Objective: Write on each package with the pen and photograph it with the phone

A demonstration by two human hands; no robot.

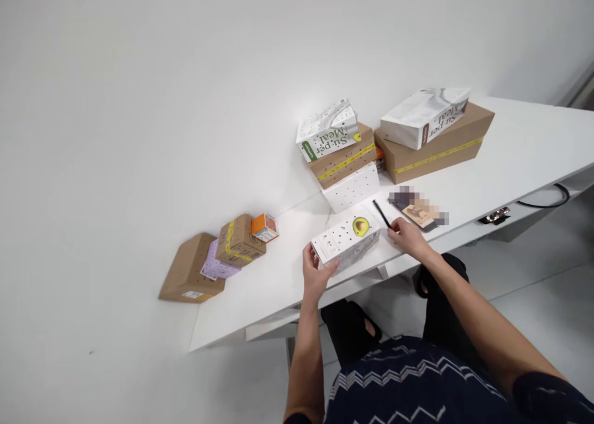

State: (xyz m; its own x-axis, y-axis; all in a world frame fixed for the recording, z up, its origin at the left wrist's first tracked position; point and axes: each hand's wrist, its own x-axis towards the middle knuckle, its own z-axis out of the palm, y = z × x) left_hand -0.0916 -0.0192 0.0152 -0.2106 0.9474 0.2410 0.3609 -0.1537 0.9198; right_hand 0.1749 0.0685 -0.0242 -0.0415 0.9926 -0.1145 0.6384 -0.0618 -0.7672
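A white carton (341, 238) with an avocado picture and small black marks lies on the desk in front of me. My left hand (316, 274) is closed around its left end, thumb on the near side and fingers at the far left corner. In my right hand (409, 238) is a slim black pen (382, 213), pinched near its lower end. The pen points away from me, just off the carton's right end. A phone (417, 212) with a lit screen, partly blurred, rests beyond my right hand.
Behind the carton, a "Su-per Meal" box (328, 132) tops a brown box (346, 158) and a dotted white box (353, 189). Another white box (424, 116) sits on a large brown box (436, 148). Further left are brown boxes (241, 238) and a small orange box (265, 228).
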